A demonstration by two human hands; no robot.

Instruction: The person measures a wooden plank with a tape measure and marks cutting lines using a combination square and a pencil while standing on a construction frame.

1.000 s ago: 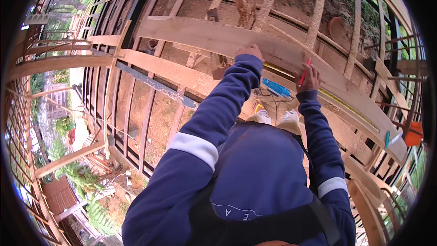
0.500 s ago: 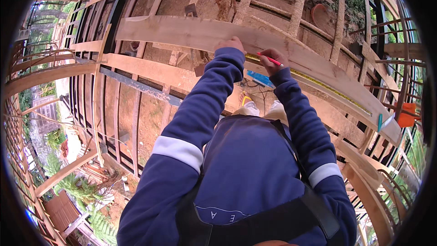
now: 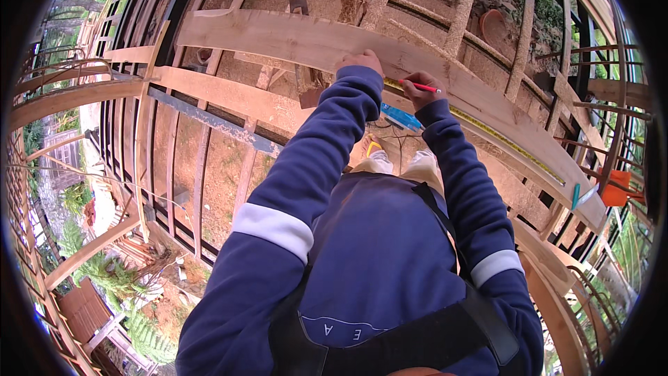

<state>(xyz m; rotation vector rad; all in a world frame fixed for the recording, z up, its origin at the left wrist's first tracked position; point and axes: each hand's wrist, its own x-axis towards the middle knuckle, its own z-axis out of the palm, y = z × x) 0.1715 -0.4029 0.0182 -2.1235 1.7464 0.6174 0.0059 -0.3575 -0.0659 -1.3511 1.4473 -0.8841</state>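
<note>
My left hand [image 3: 360, 63] grips the near edge of a long pale wooden board [image 3: 256, 35], its fingertips curled on the wood beside the tape. Just to its right, my right hand [image 3: 419, 92] pinches a red pencil [image 3: 429, 88] low over the same edge. A yellow measuring tape [image 3: 506, 141] runs along that edge toward the board's right end, where a teal-handled tool with a pale blade [image 3: 586, 195] lies. Below my hands sits a bright blue object [image 3: 401, 117] with dark cords, partly hidden by my sleeves.
Open timber framing surrounds me, with slats [image 3: 459, 14] over dirt and rubble. A grey-painted bar [image 3: 209, 120] crosses at left. An orange object [image 3: 614, 185] is beyond the board's right end. My feet in yellow sandals [image 3: 372, 147] show below. Ferns [image 3: 104, 264] grow at lower left.
My right hand has moved left toward my left hand, and the red pencil has tipped from steep to nearly flat over the edge. The whole view has shifted a little.
</note>
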